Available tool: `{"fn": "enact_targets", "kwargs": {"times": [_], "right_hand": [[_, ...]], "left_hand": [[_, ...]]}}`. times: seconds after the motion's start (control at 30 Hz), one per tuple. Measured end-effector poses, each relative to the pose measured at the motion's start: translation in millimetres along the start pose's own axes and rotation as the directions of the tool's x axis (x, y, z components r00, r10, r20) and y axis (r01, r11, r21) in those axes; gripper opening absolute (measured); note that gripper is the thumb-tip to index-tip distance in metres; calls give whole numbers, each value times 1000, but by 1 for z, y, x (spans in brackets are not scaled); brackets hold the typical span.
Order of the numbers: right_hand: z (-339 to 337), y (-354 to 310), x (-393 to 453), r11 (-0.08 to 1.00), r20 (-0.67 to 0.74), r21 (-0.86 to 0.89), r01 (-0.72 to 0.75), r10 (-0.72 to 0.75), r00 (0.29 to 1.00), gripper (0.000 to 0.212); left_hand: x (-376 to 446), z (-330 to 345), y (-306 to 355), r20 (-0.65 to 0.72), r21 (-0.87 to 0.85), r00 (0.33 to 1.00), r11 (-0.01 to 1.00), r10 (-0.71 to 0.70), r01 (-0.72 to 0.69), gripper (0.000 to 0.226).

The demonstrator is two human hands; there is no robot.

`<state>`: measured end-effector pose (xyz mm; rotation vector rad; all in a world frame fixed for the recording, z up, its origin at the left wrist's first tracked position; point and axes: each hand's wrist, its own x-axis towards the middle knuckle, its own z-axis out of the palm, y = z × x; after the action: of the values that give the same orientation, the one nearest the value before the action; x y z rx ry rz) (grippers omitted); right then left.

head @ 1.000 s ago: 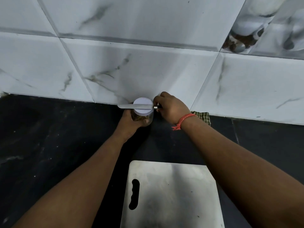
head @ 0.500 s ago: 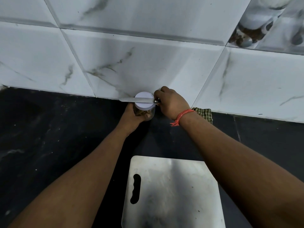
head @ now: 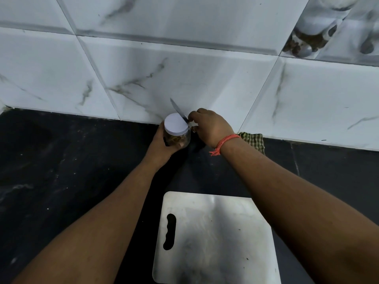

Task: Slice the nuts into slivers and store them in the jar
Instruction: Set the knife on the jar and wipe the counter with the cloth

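Observation:
A small clear jar (head: 177,139) with brown nut pieces inside and a white lid (head: 176,123) stands by the tiled wall at the back of the black counter. My left hand (head: 162,146) grips the jar from the left. My right hand (head: 209,128) holds a knife (head: 178,109) just right of the lid, its blade pointing up and left across the wall behind the lid. The knife's handle is hidden in my fingers. A steel cutting board (head: 213,238) lies bare in front of me.
A checked cloth (head: 253,140) lies against the wall behind my right wrist. The white marble-pattern tiled wall (head: 184,74) rises straight behind the jar. Black counter (head: 61,160) stretches left and right of the board.
The knife blade, which lay level across the lid pointing left, has swung up and now points up-left behind the lid. My left hand stays on the jar.

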<state>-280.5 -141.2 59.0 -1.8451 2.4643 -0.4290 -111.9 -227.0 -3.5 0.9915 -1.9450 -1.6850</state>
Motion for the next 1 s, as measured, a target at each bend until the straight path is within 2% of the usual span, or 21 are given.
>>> {"fn": "enact_targets", "kwargs": {"times": [0.1, 0.3, 0.4, 0.47, 0.57, 0.8, 1.0], "right_hand": [[4, -8, 0, 1000, 34, 25, -4, 3, 999, 27], [1, -13, 2, 999, 3, 41, 26, -26, 1000, 20], [-4, -11, 3, 989, 15, 145, 13, -15, 1000, 16], [-8, -8, 7, 984, 40, 175, -17, 10, 999, 20], [-10, -4, 20, 987, 72, 156, -38, 27, 997, 31], [-15, -13, 50, 993, 217, 115, 30, -55, 975, 45], [-8, -23, 60, 994, 268, 81, 77, -96, 959, 34]], "left_hand": [[2, 3, -1, -9, 15, 1000, 999, 29, -29, 83], [5, 4, 1, -51, 35, 998, 999, 23, -21, 81], [6, 4, 0, -75, 68, 997, 997, 34, -29, 80], [6, 5, 0, -73, 98, 996, 994, 45, -37, 81], [5, 7, 2, -77, 116, 996, 993, 39, -30, 84], [10, 9, 1, -66, 78, 998, 997, 25, -20, 91], [12, 9, -1, -79, 75, 997, 997, 25, -19, 81]]}}
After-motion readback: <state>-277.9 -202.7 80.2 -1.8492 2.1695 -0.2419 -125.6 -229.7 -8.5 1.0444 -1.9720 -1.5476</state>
